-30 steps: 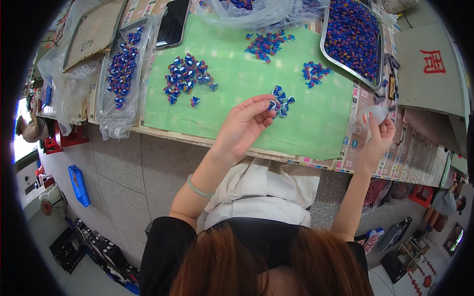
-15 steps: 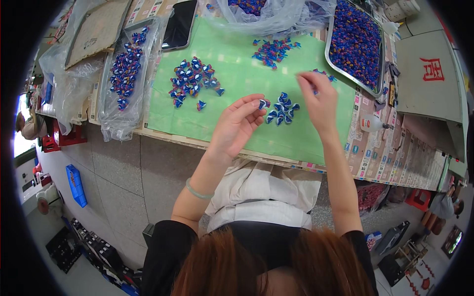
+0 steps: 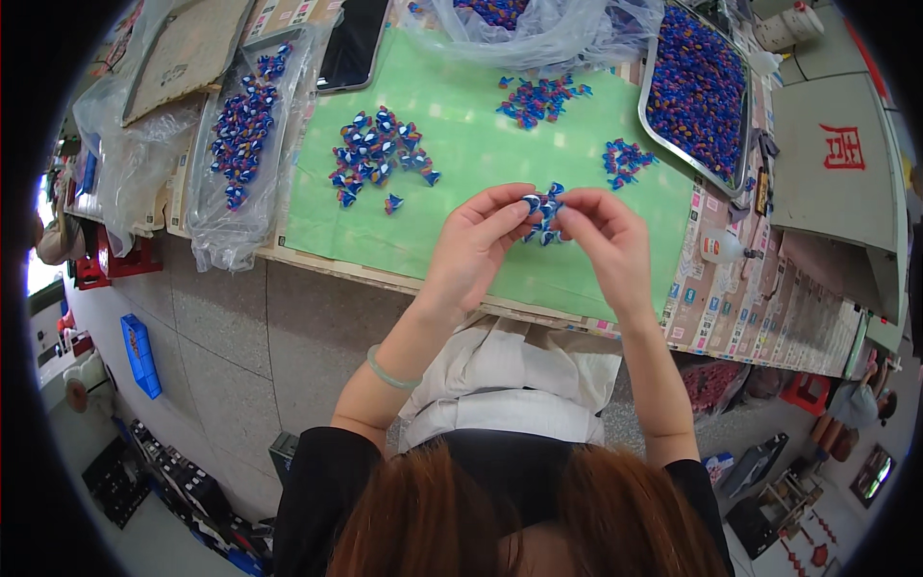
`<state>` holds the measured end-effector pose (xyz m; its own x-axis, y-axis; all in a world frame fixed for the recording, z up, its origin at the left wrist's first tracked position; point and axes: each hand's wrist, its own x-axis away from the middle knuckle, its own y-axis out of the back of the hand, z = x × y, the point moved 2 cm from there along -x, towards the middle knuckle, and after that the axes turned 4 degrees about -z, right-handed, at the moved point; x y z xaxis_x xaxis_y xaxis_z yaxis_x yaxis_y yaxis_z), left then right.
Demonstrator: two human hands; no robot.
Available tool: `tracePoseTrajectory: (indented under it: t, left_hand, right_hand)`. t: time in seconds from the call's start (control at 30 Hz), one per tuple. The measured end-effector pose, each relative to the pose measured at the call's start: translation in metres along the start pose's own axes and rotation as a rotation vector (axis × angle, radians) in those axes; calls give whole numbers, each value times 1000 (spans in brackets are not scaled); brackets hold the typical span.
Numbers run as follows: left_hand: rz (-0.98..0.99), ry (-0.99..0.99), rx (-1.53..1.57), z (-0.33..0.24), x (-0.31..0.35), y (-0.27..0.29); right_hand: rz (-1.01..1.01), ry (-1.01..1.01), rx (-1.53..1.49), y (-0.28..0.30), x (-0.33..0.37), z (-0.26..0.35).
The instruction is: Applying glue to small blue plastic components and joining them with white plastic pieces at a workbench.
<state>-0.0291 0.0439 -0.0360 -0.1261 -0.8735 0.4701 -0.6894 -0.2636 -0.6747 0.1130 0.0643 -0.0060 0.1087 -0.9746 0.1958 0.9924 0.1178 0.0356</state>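
My left hand [image 3: 473, 240] pinches a small blue-and-white plastic piece [image 3: 532, 204] between thumb and fingertips. Close beside it, my right hand [image 3: 612, 240] has its thumb and forefinger pressed together at the piece's right side; whatever they hold is too small and covered to name. Below and behind the fingertips lies a little cluster of blue-and-white pieces [image 3: 548, 235], partly hidden by the hands. A loose pile of small blue and red parts [image 3: 627, 162] lies beyond my right hand, and another such pile [image 3: 540, 102] sits farther back. To the left is a larger heap of blue, white and red pieces [image 3: 377, 154].
A green sheet [image 3: 452, 125] covers the table. At the far right stands a metal tray [image 3: 646, 125] full of tiny parts; at the left, a plastic-lined tray [image 3: 200, 207] holds more pieces. A phone [image 3: 352, 46], a clear bag [image 3: 567, 43] and a small white bottle [image 3: 719, 245] lie around.
My right hand has come down and left from near the right-hand pile to meet my left hand. The left hand has shifted slightly right, still holding its piece.
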Motion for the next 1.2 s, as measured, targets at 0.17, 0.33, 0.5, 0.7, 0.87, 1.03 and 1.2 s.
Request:
tracePoseTrajectory:
  t: [0.17,0.33,0.5,0.7,0.87,1.03,1.2]
  left_hand:
    - [17,-105,-112,8,2,-14]
    - [7,-199,-295,10,7,-19]
    - [0,-271,-411,7,13,-25]
    - [5,-568,-682,8,17,-28]
    - [50,-695,-781,7,21,-29]
    - [105,-753,-827,4,23,-30]
    - [148,-774,-844,1,24,-34]
  right_hand:
    - [-51,-70,-170,4,14,0]
    - [-61,-65,-208,7,16,-5]
    - [-80,-41,-185,8,21,-4]
    - [-132,-13,-251,9,29,-8]
    - [-135,25,-211,10,34,-4]
    - [-123,130,-119,11,37,-4]
    - [-124,277,26,14,39,-5]
